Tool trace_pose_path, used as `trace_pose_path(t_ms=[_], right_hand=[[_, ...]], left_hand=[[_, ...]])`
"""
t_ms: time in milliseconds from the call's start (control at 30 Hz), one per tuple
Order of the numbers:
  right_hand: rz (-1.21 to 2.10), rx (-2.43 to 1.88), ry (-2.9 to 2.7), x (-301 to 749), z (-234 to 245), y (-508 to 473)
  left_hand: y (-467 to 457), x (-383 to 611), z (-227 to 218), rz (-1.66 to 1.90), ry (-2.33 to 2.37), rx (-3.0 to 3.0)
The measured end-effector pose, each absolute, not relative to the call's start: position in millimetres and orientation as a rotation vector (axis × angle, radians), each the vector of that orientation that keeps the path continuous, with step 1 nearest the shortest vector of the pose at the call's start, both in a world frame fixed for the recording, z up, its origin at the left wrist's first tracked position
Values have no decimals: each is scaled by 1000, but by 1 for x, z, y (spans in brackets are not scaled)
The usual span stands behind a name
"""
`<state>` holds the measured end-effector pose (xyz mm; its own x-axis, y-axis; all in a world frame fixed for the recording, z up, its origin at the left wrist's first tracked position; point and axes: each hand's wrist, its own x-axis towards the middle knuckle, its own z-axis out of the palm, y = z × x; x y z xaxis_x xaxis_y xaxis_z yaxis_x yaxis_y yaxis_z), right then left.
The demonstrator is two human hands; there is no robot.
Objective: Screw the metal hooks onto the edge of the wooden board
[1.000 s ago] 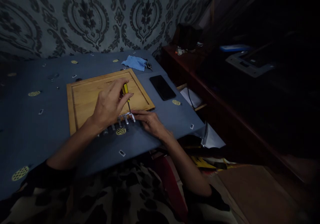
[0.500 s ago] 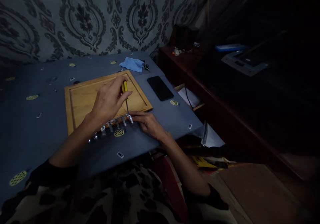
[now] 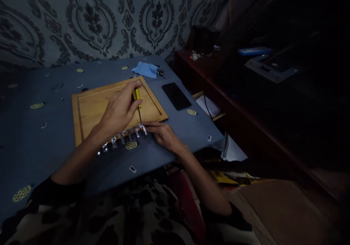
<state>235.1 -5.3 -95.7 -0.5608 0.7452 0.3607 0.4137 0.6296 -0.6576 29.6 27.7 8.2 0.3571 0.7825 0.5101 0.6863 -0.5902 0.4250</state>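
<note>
My left hand [image 3: 117, 104] is closed around the yellow and black handle of a screwdriver [image 3: 137, 98], which stands nearly upright. Its thin shaft runs down to the right end of a shiny metal hook rail [image 3: 122, 138] with several hooks along it. The rail lies along the near edge of a framed wooden board [image 3: 93, 108]. At that same end, my right hand [image 3: 164, 136] has its fingers close together, with the fingertips pinching the rail beside the screwdriver's tip. The tip and any screw under it are too small to make out.
The board lies on a table with a blue patterned cloth [image 3: 49, 143]. Right of it is a black phone [image 3: 176, 96]; behind it, a blue rag [image 3: 145, 70] beside dark-handled scissors [image 3: 161, 72]. A dark red desk [image 3: 218, 88] with an open drawer [image 3: 209, 106] stands at right.
The fingers of my left hand have shifted slightly on the screwdriver's handle, and the thumb sits a little further left. My right hand and the board keep their places; the view has moved slightly.
</note>
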Motion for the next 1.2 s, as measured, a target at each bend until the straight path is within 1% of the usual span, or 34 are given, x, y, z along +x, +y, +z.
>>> trace_pose_path(t_ms=[200,533,833,1200], right_hand=[[693,-903,-2226,235,-96,-5],[689,-895,-2221,235,-96,-5],[692,-911,-2218,236,-97,-5],[703,-915,-2220,236,-96,-6]], left_hand=[[28,29,10,1035,1296,2508],[20,26,27,1031,1321,2496],[21,29,20,972,1221,2506],[22,30,16,945,1248,2504]])
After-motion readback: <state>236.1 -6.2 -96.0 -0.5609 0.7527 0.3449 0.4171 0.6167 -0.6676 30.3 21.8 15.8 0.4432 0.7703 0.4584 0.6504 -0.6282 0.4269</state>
